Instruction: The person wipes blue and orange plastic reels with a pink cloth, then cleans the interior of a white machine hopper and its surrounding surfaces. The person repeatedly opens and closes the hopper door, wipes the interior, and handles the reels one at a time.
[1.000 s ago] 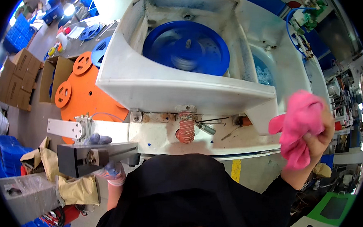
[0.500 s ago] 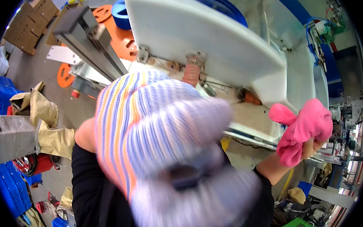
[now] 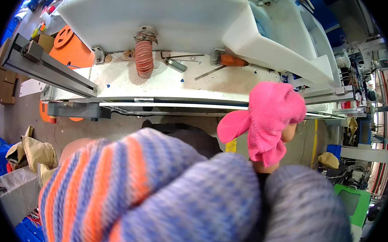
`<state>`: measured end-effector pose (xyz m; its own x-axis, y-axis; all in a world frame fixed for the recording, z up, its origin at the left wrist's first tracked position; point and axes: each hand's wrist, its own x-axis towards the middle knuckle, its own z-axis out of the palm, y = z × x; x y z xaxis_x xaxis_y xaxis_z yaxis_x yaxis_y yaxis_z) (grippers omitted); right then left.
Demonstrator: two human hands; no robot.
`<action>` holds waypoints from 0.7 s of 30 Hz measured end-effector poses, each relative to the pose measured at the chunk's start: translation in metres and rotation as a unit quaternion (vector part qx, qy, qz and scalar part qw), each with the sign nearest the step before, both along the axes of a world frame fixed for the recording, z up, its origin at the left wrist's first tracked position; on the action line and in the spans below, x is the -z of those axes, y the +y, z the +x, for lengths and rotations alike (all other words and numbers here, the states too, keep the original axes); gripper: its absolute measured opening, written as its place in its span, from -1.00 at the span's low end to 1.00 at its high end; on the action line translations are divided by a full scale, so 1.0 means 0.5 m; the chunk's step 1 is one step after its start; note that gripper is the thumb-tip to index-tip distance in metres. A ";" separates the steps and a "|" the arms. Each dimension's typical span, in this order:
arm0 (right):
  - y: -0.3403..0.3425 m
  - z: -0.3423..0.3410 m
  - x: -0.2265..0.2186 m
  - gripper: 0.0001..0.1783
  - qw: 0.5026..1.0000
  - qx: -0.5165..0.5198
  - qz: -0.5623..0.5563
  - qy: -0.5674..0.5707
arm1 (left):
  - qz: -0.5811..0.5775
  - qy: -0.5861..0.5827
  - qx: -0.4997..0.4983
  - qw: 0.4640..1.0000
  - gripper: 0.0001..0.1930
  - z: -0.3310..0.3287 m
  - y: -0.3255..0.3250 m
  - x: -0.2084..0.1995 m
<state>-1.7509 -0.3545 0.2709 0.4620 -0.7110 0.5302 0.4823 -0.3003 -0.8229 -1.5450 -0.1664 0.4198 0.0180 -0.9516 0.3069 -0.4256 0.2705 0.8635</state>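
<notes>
Before white bench [image 3: 226, 85], right fingers [image 3: 289, 132] clutch pink cloth [image 3: 271, 112]; left fingers [image 3: 194, 206] parted.

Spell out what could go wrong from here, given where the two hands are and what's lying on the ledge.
The left hand, in its striped knit glove, looms large across the lower view and might hide things beneath it.

The pink cloth in the right hand has a loose flap sticking out, which could snag.

The orange-handled tool and metal cylinder lie on the white ledge, so a careless sweep might knock them off.
</notes>
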 end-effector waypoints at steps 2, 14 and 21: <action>0.012 -0.007 0.014 -0.52 1.000 -0.018 0.026 0.002 | -0.003 -0.004 0.012 1.000 -0.59 -0.017 -0.003 0.001; 0.033 0.038 0.061 -0.50 0.981 -0.158 0.114 0.023 | -0.085 -0.075 -0.084 0.990 -0.61 -0.078 0.017 0.008; 0.018 0.040 0.121 -0.60 0.935 0.074 -0.209 0.276 | -0.471 -0.238 -0.527 0.667 -0.62 0.174 0.083 0.148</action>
<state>-1.7308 -0.3455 0.2105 0.6606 -0.5718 0.4865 -0.0530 -0.6819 -0.7295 -1.4579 -0.1247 0.3459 0.2113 0.1307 0.9686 -0.9728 -0.0681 0.2214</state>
